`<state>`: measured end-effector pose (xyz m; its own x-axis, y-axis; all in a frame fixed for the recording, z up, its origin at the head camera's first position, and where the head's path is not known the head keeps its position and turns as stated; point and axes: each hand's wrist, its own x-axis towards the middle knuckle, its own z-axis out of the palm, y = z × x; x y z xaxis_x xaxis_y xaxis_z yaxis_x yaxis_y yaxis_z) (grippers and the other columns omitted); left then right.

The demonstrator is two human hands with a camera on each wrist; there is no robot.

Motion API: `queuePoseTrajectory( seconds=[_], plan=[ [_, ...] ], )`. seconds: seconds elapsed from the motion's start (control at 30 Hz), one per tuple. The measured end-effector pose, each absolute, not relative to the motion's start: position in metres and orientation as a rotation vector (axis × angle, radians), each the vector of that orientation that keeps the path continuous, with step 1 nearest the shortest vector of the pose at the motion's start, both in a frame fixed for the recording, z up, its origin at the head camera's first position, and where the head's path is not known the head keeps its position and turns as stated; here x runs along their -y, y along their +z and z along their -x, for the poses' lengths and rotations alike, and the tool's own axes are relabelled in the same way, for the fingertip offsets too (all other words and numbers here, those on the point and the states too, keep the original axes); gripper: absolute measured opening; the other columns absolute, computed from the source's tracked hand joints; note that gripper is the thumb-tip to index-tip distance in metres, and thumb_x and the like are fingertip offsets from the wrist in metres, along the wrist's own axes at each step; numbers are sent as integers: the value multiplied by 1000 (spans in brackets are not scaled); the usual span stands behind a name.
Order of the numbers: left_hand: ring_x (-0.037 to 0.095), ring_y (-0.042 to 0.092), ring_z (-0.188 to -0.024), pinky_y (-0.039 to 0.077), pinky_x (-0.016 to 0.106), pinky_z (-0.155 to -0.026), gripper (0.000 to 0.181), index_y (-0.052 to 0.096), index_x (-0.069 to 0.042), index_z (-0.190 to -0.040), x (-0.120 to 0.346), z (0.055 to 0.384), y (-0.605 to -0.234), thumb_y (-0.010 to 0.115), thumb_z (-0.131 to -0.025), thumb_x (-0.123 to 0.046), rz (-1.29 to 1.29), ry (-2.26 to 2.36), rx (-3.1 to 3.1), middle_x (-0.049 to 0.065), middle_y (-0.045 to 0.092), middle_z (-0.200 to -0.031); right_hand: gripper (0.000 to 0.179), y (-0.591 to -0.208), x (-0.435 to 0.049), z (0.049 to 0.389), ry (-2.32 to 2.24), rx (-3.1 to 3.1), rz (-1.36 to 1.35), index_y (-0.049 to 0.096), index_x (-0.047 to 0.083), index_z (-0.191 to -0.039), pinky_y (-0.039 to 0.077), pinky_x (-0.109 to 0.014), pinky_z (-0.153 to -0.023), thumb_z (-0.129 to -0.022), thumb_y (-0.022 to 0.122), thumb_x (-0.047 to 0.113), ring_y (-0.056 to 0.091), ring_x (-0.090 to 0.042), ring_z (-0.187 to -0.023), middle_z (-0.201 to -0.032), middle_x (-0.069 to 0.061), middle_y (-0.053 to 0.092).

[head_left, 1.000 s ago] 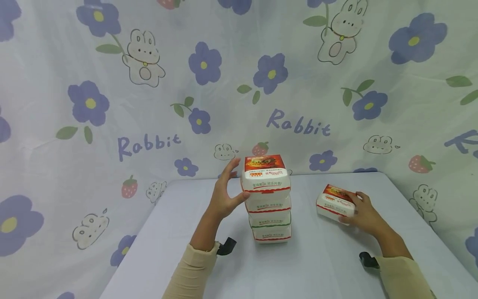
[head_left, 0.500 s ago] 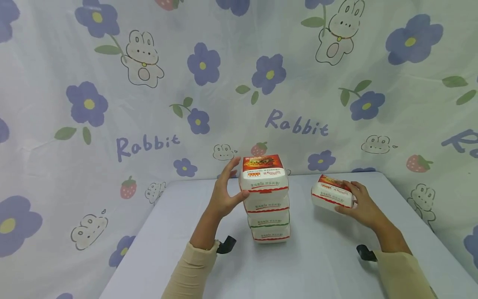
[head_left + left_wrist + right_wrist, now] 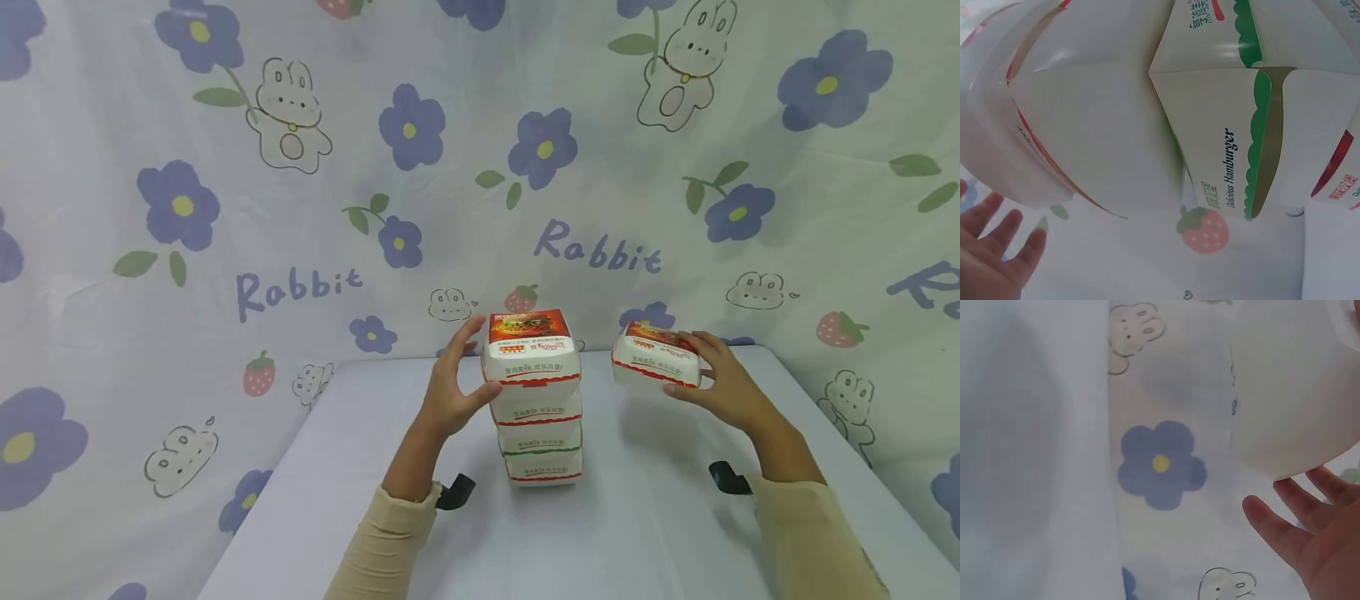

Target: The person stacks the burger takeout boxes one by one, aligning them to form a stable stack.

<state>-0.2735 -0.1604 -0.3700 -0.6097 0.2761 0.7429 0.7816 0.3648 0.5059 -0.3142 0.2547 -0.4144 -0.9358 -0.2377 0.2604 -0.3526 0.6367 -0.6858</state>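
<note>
In the head view, several white burger boxes (image 3: 534, 396) stand stacked in the middle of the table; the top one shows a red burger picture. One lower box has a green scalloped edge (image 3: 1254, 125), clear in the left wrist view. At the left side of the upper stack is my left hand (image 3: 452, 396), fingers spread and fairly straight, thumb near the front corner. My right hand (image 3: 723, 379) grips another burger box (image 3: 654, 357) by its right side, thumb in front. That box is raised above the table, its pale underside (image 3: 1291, 394) showing in the right wrist view.
A white cloth covers the table (image 3: 630, 533). Behind it hangs a curtain (image 3: 465, 200) printed with rabbits, blue flowers and strawberries. Black wrist mounts (image 3: 455, 493) show at both cuffs.
My right hand has lifted its burger box off the table, up and slightly left toward the stack. The left hand and the stack stay in place.
</note>
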Motion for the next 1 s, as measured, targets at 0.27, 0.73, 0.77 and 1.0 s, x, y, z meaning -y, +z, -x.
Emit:
queuePoseTrajectory(
  seconds=[0.27, 0.73, 0.77, 1.0],
  plan=[
    [24, 31, -140, 36, 51, -106, 94, 30, -11, -152, 158, 277, -370, 56, -83, -69, 923, -1186, 2073, 3, 34, -155, 101, -396, -243, 317, 1272, 2609, -528, 20, 16, -156, 37, -65, -99, -79, 80, 43, 28, -44, -134, -156, -18, 20],
    [37, 32, -138, 34, 63, -103, 95, 32, 11, -143, 142, 251, -337, 56, -88, -63, 959, -1262, 2049, 23, 36, -149, 96, -348, -225, 324, 1298, 2543, -588, 22, 27, -156, 39, -61, -100, -80, 79, 43, 31, -38, -136, -158, -5, 22],
    [37, 32, -138, 34, 63, -103, 95, 32, 11, -143, 141, 250, -336, 57, -88, -62, 957, -1266, 2049, 22, 36, -149, 96, -345, -224, 323, 1301, 2542, -584, 21, 29, -156, 40, -61, -99, -80, 78, 43, 32, -39, -136, -158, -4, 21],
    [39, 32, -137, 33, 65, -102, 90, 32, 11, -143, 140, 252, -334, 58, -89, -57, 959, -1274, 2044, 22, 37, -148, 97, -326, -213, 321, 1332, 2495, -609, 21, 31, -156, 45, -61, -92, -79, 79, 44, 38, -42, -132, -159, 0, 21]
  ],
)
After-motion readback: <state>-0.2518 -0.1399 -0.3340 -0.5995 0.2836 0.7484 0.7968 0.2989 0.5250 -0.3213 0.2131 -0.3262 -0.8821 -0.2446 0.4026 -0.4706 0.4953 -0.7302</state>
